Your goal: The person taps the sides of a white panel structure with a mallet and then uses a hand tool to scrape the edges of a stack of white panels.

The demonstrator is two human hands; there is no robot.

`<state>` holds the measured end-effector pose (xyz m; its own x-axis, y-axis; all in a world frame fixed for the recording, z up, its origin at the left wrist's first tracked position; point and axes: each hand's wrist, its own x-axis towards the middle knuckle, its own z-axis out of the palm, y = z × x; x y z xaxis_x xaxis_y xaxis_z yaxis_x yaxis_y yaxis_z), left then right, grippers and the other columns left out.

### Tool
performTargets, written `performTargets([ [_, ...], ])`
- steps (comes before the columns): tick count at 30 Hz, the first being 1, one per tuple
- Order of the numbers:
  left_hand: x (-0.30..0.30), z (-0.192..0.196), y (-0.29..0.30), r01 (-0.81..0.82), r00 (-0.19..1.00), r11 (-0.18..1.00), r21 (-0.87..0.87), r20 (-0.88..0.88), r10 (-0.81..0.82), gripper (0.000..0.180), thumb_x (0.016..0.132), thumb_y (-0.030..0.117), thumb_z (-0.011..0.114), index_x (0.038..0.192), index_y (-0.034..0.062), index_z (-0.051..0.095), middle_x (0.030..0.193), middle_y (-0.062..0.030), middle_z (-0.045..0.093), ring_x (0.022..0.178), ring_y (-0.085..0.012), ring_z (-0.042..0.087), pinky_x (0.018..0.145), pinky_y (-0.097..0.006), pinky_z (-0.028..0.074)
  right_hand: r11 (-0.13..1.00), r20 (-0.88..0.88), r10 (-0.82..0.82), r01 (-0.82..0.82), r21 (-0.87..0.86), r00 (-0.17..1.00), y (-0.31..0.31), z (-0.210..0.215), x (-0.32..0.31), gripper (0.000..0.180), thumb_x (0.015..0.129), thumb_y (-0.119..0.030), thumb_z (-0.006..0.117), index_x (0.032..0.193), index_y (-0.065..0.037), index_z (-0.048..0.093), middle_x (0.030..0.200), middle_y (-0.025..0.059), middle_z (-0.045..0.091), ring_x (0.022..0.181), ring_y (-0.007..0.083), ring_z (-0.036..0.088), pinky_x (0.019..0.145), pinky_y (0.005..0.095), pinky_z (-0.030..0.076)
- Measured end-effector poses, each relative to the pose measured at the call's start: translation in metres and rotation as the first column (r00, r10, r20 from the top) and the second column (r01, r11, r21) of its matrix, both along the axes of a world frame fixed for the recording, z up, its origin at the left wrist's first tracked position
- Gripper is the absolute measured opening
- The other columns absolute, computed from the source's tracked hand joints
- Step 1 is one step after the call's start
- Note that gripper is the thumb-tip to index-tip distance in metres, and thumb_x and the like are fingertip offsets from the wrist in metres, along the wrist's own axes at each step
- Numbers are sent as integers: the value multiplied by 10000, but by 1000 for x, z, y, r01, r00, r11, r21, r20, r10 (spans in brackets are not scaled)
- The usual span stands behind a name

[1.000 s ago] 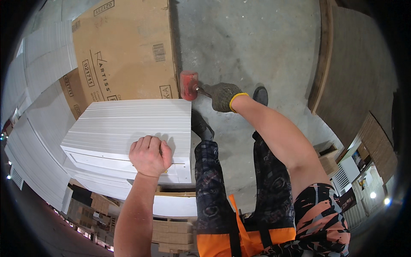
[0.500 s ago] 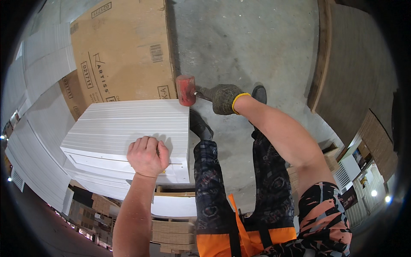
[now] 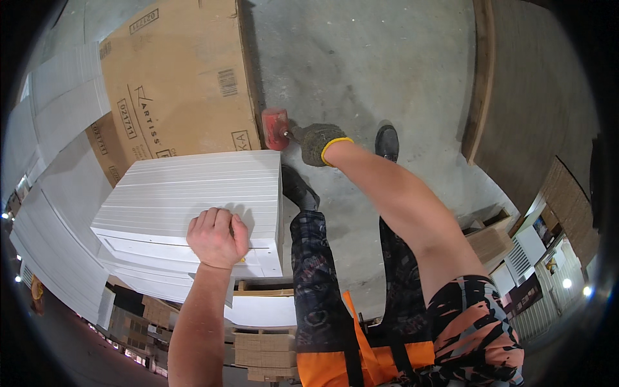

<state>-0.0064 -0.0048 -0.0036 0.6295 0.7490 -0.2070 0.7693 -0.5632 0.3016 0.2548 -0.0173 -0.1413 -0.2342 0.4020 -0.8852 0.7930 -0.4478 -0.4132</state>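
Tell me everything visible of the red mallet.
The red mallet has a scuffed, cylindrical head, perhaps rubber. Its handle extends rightward, mostly hidden in the gloved right hand gripping it. In the picture, the head appears at the upper right corner of the grooved white panel, beside the cardboard box; whether it touches either is unclear.

The cabinet (image 3: 193,187) is white and shaped like a box; its top has many narrow grooves, which run from the left edge to the right edge. The near side, below the top, is smooth, with a few small dark dots. What carries the cabinet, I cannot tell. The mallet (image 3: 275,129) has a red, worn, round head and a thin handle that points to the right. Its head is at the cabinet's far right corner; whether they touch is not clear.
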Motion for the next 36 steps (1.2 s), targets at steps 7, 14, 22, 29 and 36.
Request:
performTargets([
  [7, 2, 1, -1, -3, 1000, 1000, -18, 12, 4, 123, 730, 156, 579, 632, 84, 557, 615, -61, 539, 559, -253, 533, 525, -358, 392, 998, -30, -51, 51, -24, 998, -12, -21, 0, 522, 862, -193, 547, 1369, -103, 464, 1263, 198, 617, 1136, 354, 615, 926, 457, 493],
  [14, -1, 1, -1, 11, 1000, 1000, -27, 0, -11, 112, 743, 150, 577, 659, 76, 569, 629, -65, 544, 563, -258, 534, 534, -360, 401, 547, -42, -836, 824, -151, 547, -137, -53, -38, 568, 768, -69, 571, 1325, -126, 479, 841, 123, 604, 655, 275, 630, 554, 396, 536],
  [22, 2, 3, -3, 15, 1000, 997, -75, -25, -17, 127, 801, 141, 545, 730, 54, 604, 685, -84, 584, 609, -287, 557, 574, -384, 423, 97, 4, -995, 993, -64, 98, -165, -5, -119, 432, 792, -207, 586, 1197, -58, 585, 1068, 216, 658, 986, 435, 610, 884, 443, 485],
  [29, 4, 7, -3, 23, 998, 992, -123, -58, -30, 199, 884, 148, 494, 764, 41, 612, 710, -115, 582, 640, -331, 559, 599, -411, 438, 321, 43, -947, 941, 107, 318, -162, 0, -127, 545, 885, -221, 550, 1402, -78, 456, 1271, 212, 575, 1135, 417, 553, 977, 433, 438],
  [36, 3, 6, -2, 17, 997, 992, -123, -77, -27, 193, 866, 175, 490, 762, 63, 608, 713, -96, 583, 647, -319, 560, 602, -398, 434, 488, 60, -873, 872, 49, 485, -163, 18, -114, 556, 942, -255, 471, 1459, -87, 352, 1273, 261, 550, 1021, 419, 618, 859, 469, 511],
])
